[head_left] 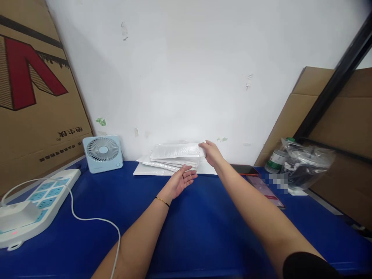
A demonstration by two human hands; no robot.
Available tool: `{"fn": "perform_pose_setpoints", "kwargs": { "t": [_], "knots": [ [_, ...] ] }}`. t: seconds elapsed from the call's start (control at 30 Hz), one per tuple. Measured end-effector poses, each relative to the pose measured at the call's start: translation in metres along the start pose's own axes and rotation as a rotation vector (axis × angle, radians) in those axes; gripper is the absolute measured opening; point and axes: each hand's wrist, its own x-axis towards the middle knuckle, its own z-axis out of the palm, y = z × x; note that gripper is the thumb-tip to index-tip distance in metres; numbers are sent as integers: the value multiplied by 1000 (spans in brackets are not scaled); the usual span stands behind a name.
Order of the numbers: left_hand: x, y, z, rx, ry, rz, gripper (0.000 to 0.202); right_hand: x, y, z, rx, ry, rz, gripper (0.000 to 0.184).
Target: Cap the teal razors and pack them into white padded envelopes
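Against the wall lies a stack of white padded envelopes on the blue table. My right hand pinches the right end of the top padded envelope, which is lifted slightly off those beneath it. In front of the stack, my left hand is open, palm turned up and to the right, its fingers stretched toward the lower envelopes. Whether its fingertips touch them I cannot tell. A bracelet circles my left wrist.
A light blue fan stands left of the stack. Nearer on the left is a power strip with a white cable running past my left forearm. To the right are a phone, a booklet, a bottle and a plastic bag.
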Motion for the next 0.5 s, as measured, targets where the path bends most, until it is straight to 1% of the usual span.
{"fn": "perform_pose_setpoints", "kwargs": {
  "t": [0.07, 0.1, 0.13, 0.2, 0.27, 0.3, 0.33, 0.4, 0.43, 0.5],
  "knots": [
    [-2, 3, 7, -168, -28, 106, 61, -25, -8, -5, 208, -137, -69, 20],
    [-3, 4, 9, -249, -16, 186, 62, -38, -8, -10, 272, -163, -59, 20],
    [-4, 6, 11, -322, 21, 269, 61, -52, -4, -15, 309, -177, -19, 21],
    [-5, 9, 11, -438, 150, 394, 56, -76, 10, -27, 338, -166, 102, 23],
    [-6, 13, 10, -500, 276, 451, 46, -95, 30, -39, 360, -102, 193, 23],
    [-6, 15, 10, -512, 320, 468, 42, -102, 40, -44, 357, -100, 237, 23],
    [-7, 16, 11, -513, 356, 487, 40, -107, 49, -49, 338, -126, 276, 23],
    [-8, 17, 15, -497, 422, 524, 37, -113, 63, -57, 258, -208, 319, 23],
    [-8, 16, 18, -487, 457, 538, 36, -114, 67, -60, 193, -230, 310, 22],
    [-9, 16, 23, -465, 521, 554, 32, -112, 72, -66, 20, -196, 255, 21]
  ]
}}
